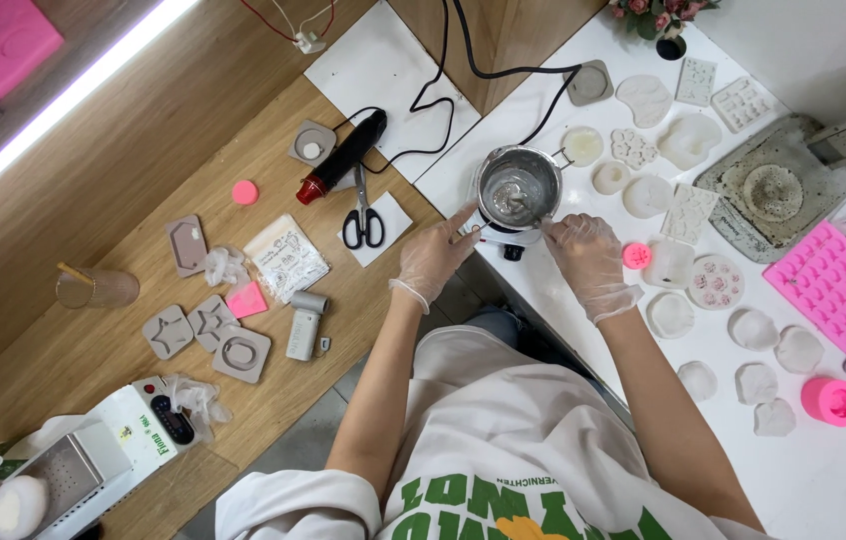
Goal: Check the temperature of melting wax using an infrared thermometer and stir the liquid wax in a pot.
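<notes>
A small metal melting pot [518, 186] with pale wax inside stands on a white hot plate [509, 238] at the corner of the white table. My left hand [433, 257], in a thin clear glove, has its fingers apart, the index tip touching the plate's left edge below the pot. My right hand [588, 260], also gloved, rests at the plate's right side by the pot's rim. Whether it grips anything is hidden.
Black scissors [364, 215] and a red-tipped heat gun [343, 157] lie left on the wooden table. Several white silicone moulds [688, 212], a pink mould tray [833, 285] and a pink cup mould [831, 401] cover the white table. Black cables [503, 70] run behind the pot.
</notes>
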